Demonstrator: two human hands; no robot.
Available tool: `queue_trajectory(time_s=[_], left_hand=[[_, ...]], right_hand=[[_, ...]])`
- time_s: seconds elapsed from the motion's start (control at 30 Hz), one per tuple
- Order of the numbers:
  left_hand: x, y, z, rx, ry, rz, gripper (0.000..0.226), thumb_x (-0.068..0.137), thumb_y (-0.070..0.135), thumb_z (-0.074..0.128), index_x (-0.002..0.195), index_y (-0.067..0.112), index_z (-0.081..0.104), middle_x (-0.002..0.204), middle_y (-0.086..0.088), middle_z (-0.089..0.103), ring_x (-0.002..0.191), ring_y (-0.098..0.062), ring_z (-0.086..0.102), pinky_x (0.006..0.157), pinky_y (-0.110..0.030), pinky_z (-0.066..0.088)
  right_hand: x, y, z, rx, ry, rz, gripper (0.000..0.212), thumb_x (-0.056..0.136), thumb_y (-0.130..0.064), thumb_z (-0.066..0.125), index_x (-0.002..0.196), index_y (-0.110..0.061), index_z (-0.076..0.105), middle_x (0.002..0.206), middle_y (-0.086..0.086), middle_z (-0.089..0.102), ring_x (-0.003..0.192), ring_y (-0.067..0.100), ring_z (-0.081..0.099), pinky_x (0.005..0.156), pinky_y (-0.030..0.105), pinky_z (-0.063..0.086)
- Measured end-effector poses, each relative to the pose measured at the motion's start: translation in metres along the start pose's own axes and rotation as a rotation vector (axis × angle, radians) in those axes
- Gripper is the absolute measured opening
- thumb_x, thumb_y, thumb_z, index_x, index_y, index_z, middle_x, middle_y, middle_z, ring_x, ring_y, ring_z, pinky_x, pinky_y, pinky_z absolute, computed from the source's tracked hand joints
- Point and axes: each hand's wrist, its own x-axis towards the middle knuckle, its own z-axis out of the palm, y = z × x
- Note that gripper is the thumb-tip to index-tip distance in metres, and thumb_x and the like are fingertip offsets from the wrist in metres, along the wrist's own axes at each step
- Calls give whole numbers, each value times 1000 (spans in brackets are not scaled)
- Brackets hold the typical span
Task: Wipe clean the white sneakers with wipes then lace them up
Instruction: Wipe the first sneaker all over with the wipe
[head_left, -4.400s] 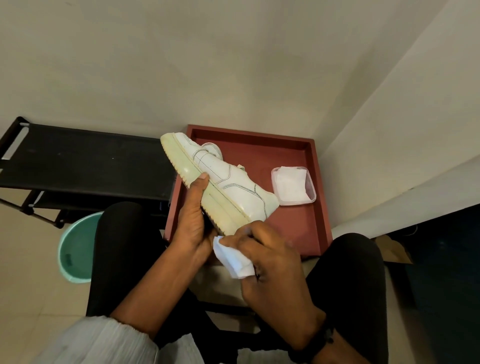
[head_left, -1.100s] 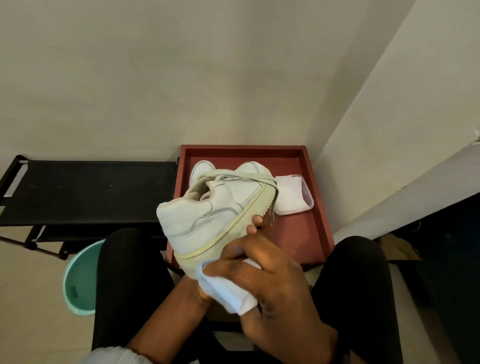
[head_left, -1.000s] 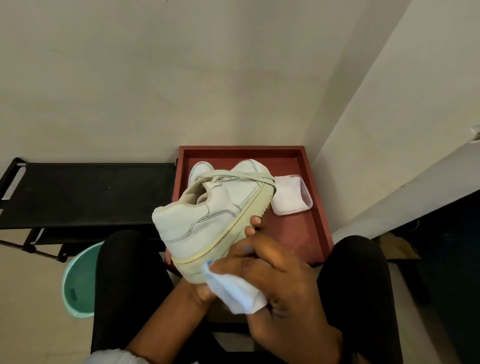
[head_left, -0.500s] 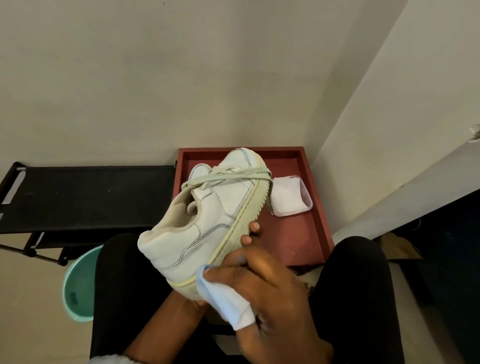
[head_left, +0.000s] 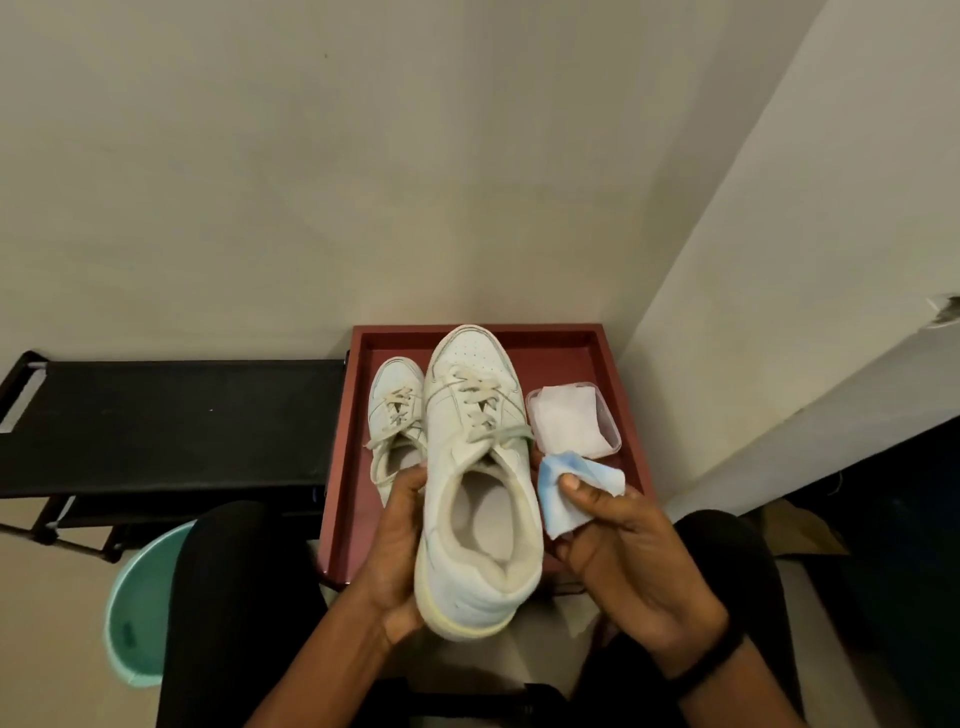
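We are holding one shoe (head_left: 480, 499) up over the near edge of the red tray (head_left: 343, 467), toe pointing away from us. Our left hand (head_left: 397, 551) is wrapping its fingers around the shoe's left side and heel, gripping tight. Our right hand (head_left: 623, 556) is pinching a wipe (head_left: 571, 493) between thumb and fingers, just beside the shoe's right side and not quite touching it.

We think we are doing the wiping step. Next, the wipe needs pressing onto a dirty spot, maybe the yellowish sole edge.

The other shoe (head_left: 397, 415) is lying in the tray, its laces loose. A tub (head_left: 571, 421) of wipes is sitting in the tray too.
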Motion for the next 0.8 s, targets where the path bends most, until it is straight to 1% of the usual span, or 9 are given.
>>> queue_trajectory(time_s=[0.1, 0.2, 0.27, 0.33, 0.4, 0.53, 0.63, 0.73, 0.8], left_hand=[[10, 3, -3, -21, -81, -17, 36, 92, 32, 54, 103, 10, 80, 106, -15, 73, 91, -24, 72, 83, -39, 57], [32, 2, -8, 21, -69, -4, 36, 96, 22, 54, 125, 9, 70, 124, -15, 70, 109, -27, 69, 99, -44, 55], [51, 1, -11, 64, -91, -11, 36, 98, 15, 52, 130, 9, 66, 118, -12, 73, 102, -23, 72, 88, -41, 61], [75, 1, -11, 156, -53, -16, 34, 100, 10, 49, 131, 8, 62, 98, -6, 77, 83, -16, 74, 68, -34, 62], [98, 3, -8, 222, -4, 8, 32, 103, 6, 46, 131, 9, 60, 87, -2, 77, 74, -12, 74, 62, -30, 59], [147, 4, 2, 262, 38, 87, 36, 103, 3, 45, 134, 16, 59, 110, -9, 76, 93, -20, 74, 80, -35, 59], [173, 4, 7, 257, 110, 116, 35, 101, 2, 46, 129, 17, 62, 109, -9, 76, 96, -23, 73, 81, -36, 59], [193, 5, 4, 253, 270, 98, 26, 101, 25, 54, 117, 14, 71, 106, -11, 77, 97, -27, 73, 82, -38, 59], [202, 7, 0, 221, 356, 59, 35, 100, 37, 54, 109, 10, 73, 101, -13, 77, 92, -29, 72, 78, -37, 58]], right_hand=[[14, 3, -10, 88, 9, 13, 56, 84, -7, 71, 136, 4, 53, 141, 25, 53, 135, 36, 47, 120, 50, 26], [32, 4, -20, 83, 34, 26, 32, 96, -9, 57, 125, 1, 63, 131, 27, 58, 125, 39, 54, 112, 52, 37], [46, 4, -23, 31, 101, 65, 31, 98, -14, 51, 121, 0, 66, 124, 27, 62, 117, 40, 58, 106, 52, 43], [63, 6, -25, 33, 164, 73, 40, 98, -15, 50, 133, 5, 56, 127, 29, 59, 117, 41, 56, 105, 52, 46], [83, 7, -26, 54, 191, 55, 44, 99, -15, 48, 137, 7, 50, 128, 28, 57, 114, 39, 58, 99, 49, 52], [126, 12, -35, 119, 211, 54, 39, 99, -19, 50, 131, 3, 56, 122, 26, 63, 106, 38, 65, 85, 47, 57], [155, 23, -42, 123, 295, 35, 48, 93, -21, 59, 134, 3, 55, 132, 27, 58, 121, 42, 58, 99, 52, 50], [183, 37, -49, 103, 380, 11, 49, 84, -22, 70, 128, -1, 63, 129, 27, 61, 120, 43, 59, 104, 57, 45], [195, 45, -46, 54, 449, -18, 44, 81, -20, 72, 121, -4, 67, 121, 25, 66, 110, 41, 65, 97, 56, 51]])
